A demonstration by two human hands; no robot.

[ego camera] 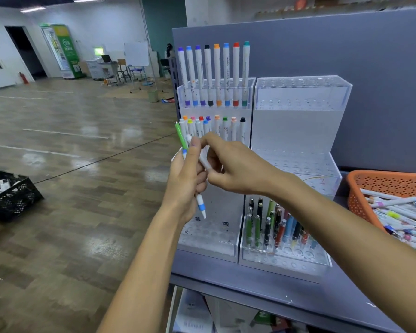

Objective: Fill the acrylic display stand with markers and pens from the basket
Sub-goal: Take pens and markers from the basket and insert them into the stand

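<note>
Grey table (214, 275) holds the stand (298, 131), with the basket (360, 186) to its right. Our left grip (185, 179) holds a few pens (200, 203) before the stand. Our right grip (233, 169) pinches one white pen (203, 159). We should pull it out slowly, then push it tip-down into an empty hole.

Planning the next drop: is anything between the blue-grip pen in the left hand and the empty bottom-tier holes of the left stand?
Nothing visible. The blue-grip pen in the left hand points down at the bottom tier, open air between.
</note>
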